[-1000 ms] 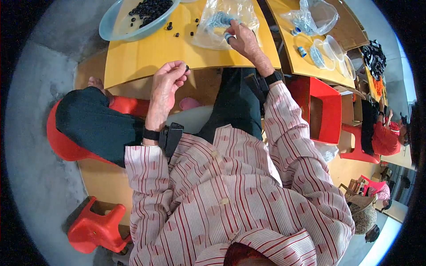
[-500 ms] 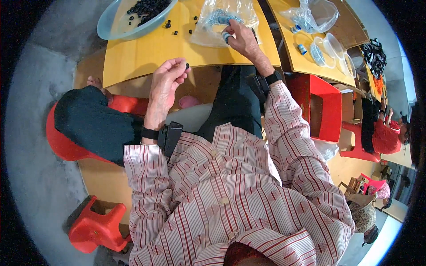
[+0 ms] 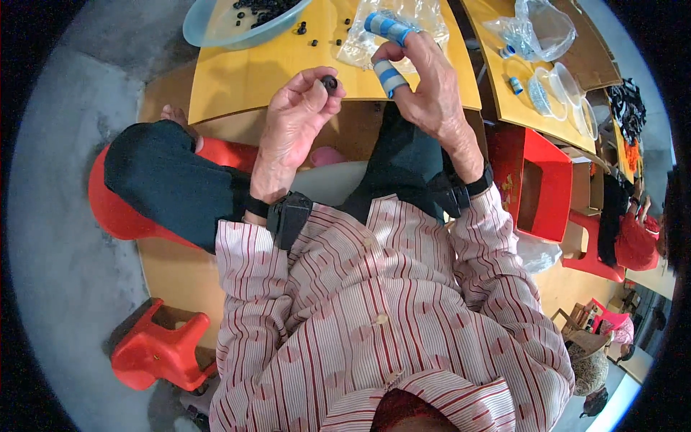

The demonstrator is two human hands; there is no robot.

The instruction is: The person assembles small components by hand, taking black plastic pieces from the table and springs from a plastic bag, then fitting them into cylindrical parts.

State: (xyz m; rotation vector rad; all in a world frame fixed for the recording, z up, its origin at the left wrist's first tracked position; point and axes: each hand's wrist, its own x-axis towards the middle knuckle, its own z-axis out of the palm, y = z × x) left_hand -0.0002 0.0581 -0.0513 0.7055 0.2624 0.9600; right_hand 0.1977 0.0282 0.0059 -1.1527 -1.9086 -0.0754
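My left hand [image 3: 294, 122] is closed in a pinch on a small round black part [image 3: 330, 83] with a hole in its end, held in front of the table's near edge. My right hand [image 3: 435, 90] is raised nearby, its thumb and forefinger wrapped in blue-and-white tape and spread apart. Nothing shows between those two fingers; the other fingers are partly hidden. Behind the right hand, a clear plastic bag [image 3: 355, 52] lies on the yellow table [image 3: 241, 90]. The bag's contents are mostly hidden by the hand.
A translucent blue bowl [image 3: 198, 32] of black parts stands at the far left of the table, with several loose ones beside it. To the right, another table holds clear tubs [image 3: 568, 81] and a plastic bag [image 3: 551, 29]. A red stool [image 3: 155, 353] stands at lower left.
My right hand has lifted off the plastic bag and come nearer, thumb and forefinger spreading. My left hand has moved rightward in the picture, turning the black part so its hole shows.
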